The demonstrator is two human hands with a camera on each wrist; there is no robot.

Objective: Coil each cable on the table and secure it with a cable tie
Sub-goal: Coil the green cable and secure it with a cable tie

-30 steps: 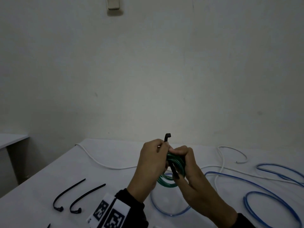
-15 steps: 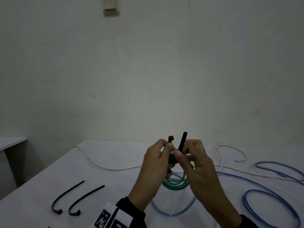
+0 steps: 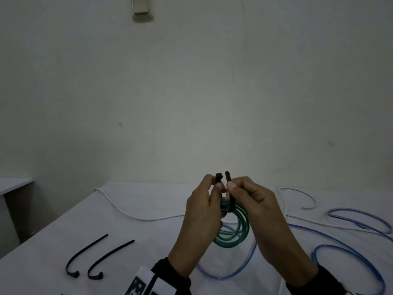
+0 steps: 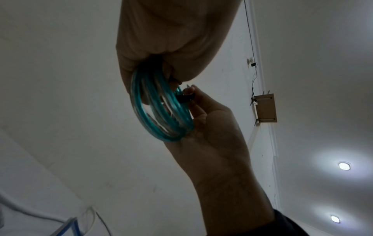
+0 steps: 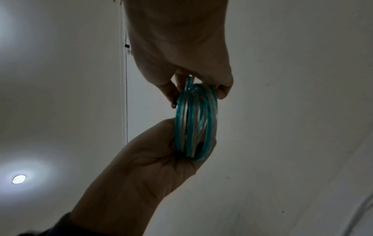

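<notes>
While both ends of the black cable tie (image 3: 230, 195) stick up above my fingers, I keep the green cable coil (image 3: 232, 228) lifted off the table (image 3: 131, 211) so the strap can pass round the bundle and the tip can meet the head. My left hand (image 3: 201, 211) pinches the head end between thumb and forefinger, the other fingers curled behind the coil to keep the loops stacked. My right hand (image 3: 258, 206) pinches the tail end, thumb pressed against it, lower fingers tucked under the coil. Head and tip sit just beside each other, not yet threaded as far as I can judge. Left wrist view shows the strap crossing the turns; right wrist view shows the loops edge-on, held top and bottom. Two spare cable ties (image 3: 91, 259) lie at the near left of the table; the blue cable (image 3: 340, 245) and white cable (image 3: 136, 216) are still loose on it.
</notes>
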